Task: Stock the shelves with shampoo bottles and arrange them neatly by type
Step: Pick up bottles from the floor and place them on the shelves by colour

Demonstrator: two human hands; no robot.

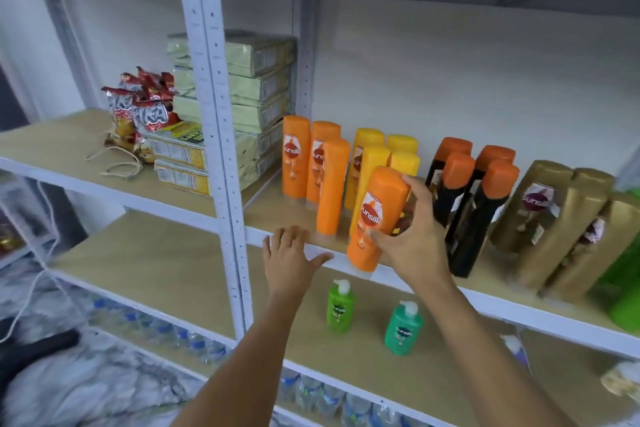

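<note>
Fingers of our right hand are wrapped round an orange bottle, thumb low on the label, the rest up near the cap. We've got it at the shelf front edge, long axis near upright, top leaning right. Its group, the three orange bottles, sits just to the left, with the yellow ones right behind it. Our left hand lies flat and loose on the shelf lip, holding nothing, right below the open spot beside the front orange one. So we'd guess a short shift left and back, watching the edge.
</note>
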